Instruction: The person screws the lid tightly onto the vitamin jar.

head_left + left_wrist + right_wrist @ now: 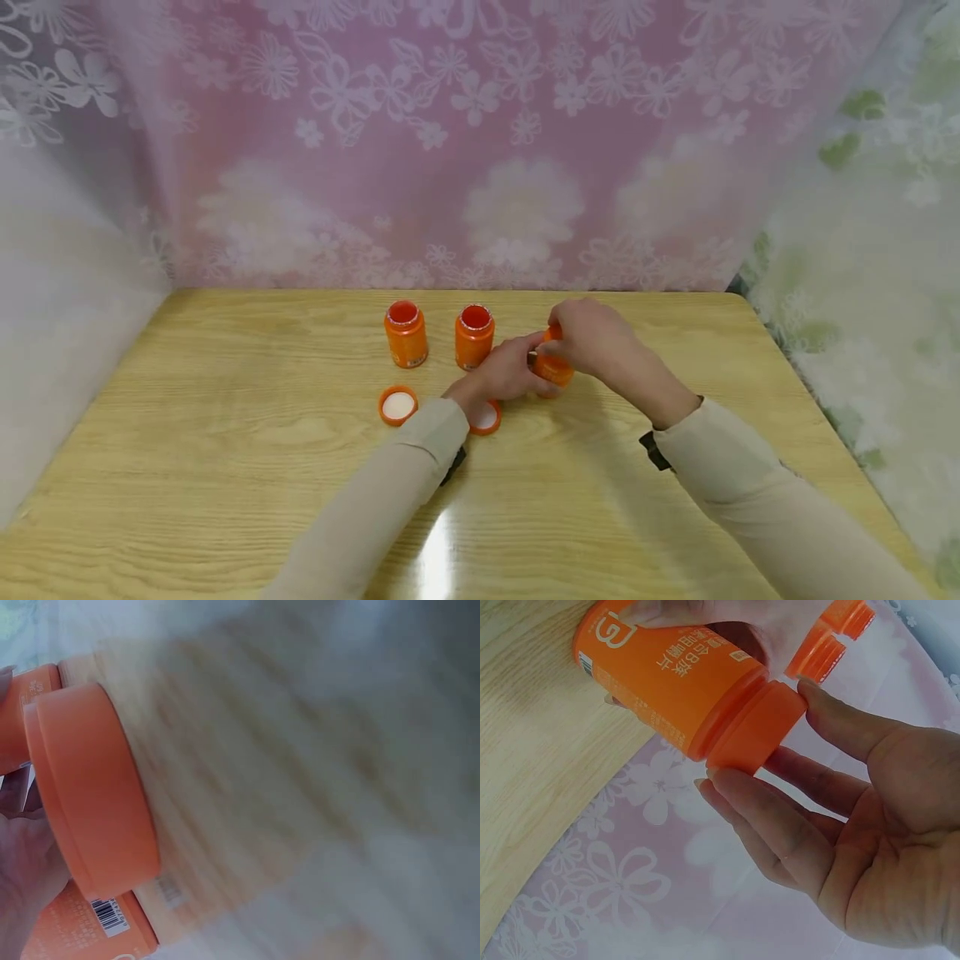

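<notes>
On the right part of the table my left hand (510, 372) grips the body of an orange bottle (553, 369) with pale printing on it. My right hand (596, 337) pinches the orange cap (757, 724) of that bottle between thumb and fingers. In the right wrist view the cap sits on the bottle's neck, and the left fingers (652, 611) wrap the body. Beneath my left wrist lies a loose orange cap (486, 417), partly hidden by the sleeve. It looms large as the near cap (94, 787) in the left wrist view.
Two uncapped orange bottles, one at left (407, 342) and one in the middle (474, 340), stand upright left of the hands. Another cap (397, 406) lies inside up before the left one. Flowered curtains (450, 167) border the wooden table (225, 467) at back and sides.
</notes>
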Tool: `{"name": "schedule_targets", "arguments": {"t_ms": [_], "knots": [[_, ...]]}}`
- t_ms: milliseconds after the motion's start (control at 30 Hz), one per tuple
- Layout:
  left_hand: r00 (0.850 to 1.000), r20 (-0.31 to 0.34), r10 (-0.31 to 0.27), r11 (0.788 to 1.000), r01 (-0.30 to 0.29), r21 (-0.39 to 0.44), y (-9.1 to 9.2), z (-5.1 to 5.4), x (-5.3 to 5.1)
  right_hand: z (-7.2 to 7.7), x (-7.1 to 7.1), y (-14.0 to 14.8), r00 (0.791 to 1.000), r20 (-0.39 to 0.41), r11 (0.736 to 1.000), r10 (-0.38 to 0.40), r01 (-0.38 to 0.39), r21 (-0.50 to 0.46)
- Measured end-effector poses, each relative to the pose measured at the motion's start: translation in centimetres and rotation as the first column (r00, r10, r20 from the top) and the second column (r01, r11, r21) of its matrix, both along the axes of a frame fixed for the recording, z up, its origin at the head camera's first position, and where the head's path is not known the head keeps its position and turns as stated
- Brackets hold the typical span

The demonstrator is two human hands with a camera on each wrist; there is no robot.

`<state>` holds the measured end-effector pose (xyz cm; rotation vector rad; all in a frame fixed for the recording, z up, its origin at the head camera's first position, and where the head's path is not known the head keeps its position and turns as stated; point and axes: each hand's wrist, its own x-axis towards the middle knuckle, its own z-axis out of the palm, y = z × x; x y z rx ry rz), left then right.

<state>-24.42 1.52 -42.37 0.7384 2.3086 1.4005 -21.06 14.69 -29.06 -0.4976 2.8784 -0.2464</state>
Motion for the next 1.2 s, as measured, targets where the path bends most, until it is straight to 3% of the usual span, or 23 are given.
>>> {"name": "schedule_targets", "arguments": {"t_ms": [333, 633, 967, 1200], "knots": [[0.999, -0.034, 0.015, 0.999, -0.016, -0.04, 0.1, -0.1, 0.1, -0.4, 0.1, 0.3, 1.0, -0.023, 1.0, -0.013, 0.013, -0.008], [0.999, -0.044, 0.018, 0.998, -0.021, -0.057, -0.2, -0.1, 0.1, -0.2, -0.2, -0.2, 0.999, 0.007, 0.999, -0.046, 0.046, 0.023], [0.999, 0.025, 0.042, 0.999, -0.041, -0.028, -0.6, -0.1, 0.3, -0.4, -1.0, 0.0, 0.999, 0.023, 0.999, -0.048, 0.047, 0.025], [0.997, 0.054, 0.047, 0.998, -0.044, -0.045, -0.2, -0.1, 0.3, -1.1, -1.4, 0.9, 0.996, -0.014, 0.987, -0.088, 0.089, 0.135]]}}
